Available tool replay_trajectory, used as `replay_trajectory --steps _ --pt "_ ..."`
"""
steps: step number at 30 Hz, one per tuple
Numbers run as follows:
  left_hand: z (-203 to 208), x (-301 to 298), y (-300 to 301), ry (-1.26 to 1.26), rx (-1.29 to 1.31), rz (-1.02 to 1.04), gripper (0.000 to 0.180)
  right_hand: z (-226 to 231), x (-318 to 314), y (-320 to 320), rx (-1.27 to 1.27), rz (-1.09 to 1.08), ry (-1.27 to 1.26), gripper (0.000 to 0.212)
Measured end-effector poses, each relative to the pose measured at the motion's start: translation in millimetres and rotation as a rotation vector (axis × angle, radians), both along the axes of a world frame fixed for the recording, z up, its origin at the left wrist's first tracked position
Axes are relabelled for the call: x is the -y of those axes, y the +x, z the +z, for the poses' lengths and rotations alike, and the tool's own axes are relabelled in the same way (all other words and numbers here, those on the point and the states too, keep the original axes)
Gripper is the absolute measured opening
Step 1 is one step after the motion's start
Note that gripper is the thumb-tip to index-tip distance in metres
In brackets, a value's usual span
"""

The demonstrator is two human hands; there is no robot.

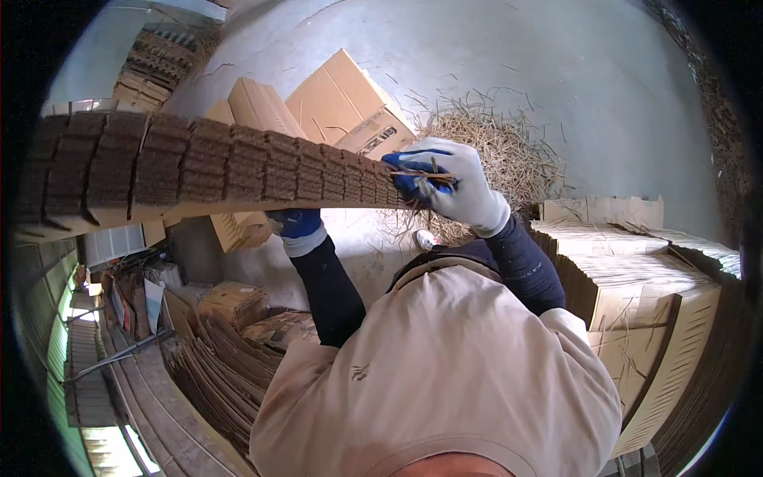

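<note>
A tall stack of brown cardboard sheets (pixel 262 167) stretches from the left toward the middle, its notched edges facing me. At its narrow end, my right hand (pixel 453 179), in a white glove with blue palm coating, is closed with thin cardboard strips (pixel 420 172) showing between its fingers. That hand touches or nearly touches the stack's edge. My left hand (pixel 300 226), gloved the same way, is against the lower side of the stack. Its fingers are mostly hidden behind the cardboard, so their grip does not show.
A heap of thin cardboard scraps (pixel 509 151) lies on the grey floor beyond my right hand. Cardboard boxes (pixel 338 99) sit behind the stack. More stacked sheets (pixel 628 270) stand at my right, and flat cardboard (pixel 218 374) leans at my left. Pallets (pixel 159 63) are far left.
</note>
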State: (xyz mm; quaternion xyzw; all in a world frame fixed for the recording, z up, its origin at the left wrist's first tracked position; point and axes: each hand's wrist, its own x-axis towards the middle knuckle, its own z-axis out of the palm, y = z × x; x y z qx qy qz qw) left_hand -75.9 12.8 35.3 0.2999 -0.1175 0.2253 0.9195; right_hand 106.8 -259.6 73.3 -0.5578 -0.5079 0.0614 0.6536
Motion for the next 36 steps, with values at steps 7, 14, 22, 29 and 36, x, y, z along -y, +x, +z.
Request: replay_trajectory --steps 7,14,22,29,36 --pt "-22 21 -11 0.307 -0.128 0.464 0.057 -5 -6 -7 0.197 -0.312 0.127 0.036" --pt "3 38 1 0.377 -0.083 0.413 0.052 -20 -5 -8 0.163 -0.329 0.148 0.031" --pt "-4 44 2 0.251 -0.206 0.562 0.054 -15 3 -7 0.129 -0.381 0.095 0.024" --pt "14 50 4 0.321 -0.078 0.463 0.055 -22 -12 -26 -1.092 -0.262 0.377 0.026" --pt "1 40 -12 0.250 -0.301 0.721 0.065 -37 18 15 -0.862 -0.379 0.327 0.039"
